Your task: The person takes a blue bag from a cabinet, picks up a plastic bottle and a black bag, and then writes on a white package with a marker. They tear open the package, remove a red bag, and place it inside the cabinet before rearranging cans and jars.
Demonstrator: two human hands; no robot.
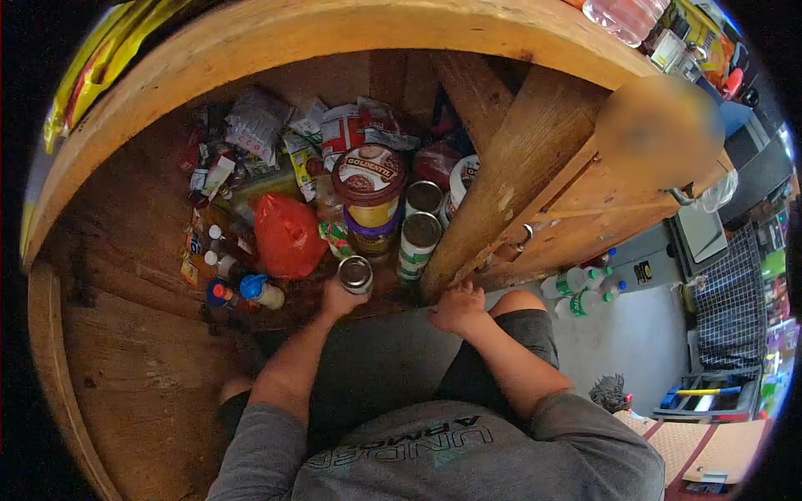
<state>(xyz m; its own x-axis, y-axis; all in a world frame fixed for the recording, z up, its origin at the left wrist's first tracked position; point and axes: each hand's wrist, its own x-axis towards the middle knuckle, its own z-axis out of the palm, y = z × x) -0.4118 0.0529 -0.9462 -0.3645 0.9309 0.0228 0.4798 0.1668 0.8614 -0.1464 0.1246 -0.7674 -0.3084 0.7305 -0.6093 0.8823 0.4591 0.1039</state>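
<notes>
In the head view, my left hand point(338, 299) is wrapped round a silver-topped can point(356, 274) at the front edge of a wooden cabinet. My right hand point(459, 307) rests on the wooden edge by the foot of a slanted post, its fingers laid out and holding nothing. Just right of the held can stand a tall green and white can point(418, 244) and another can point(424, 197) behind it. Close behind are stacked tubs, a brown-lidded one point(368, 175) on a purple-lidded one point(373, 232). A red plastic bag point(289, 238) lies to the left.
Several bottles, one a blue-capped jar point(262, 290), stand at the cabinet's front left. Packets point(256, 125) pile up at the back. The slanted wooden post point(522, 163) stands right of the cans. Clear plastic bottles point(576, 292) lie on the floor to the right.
</notes>
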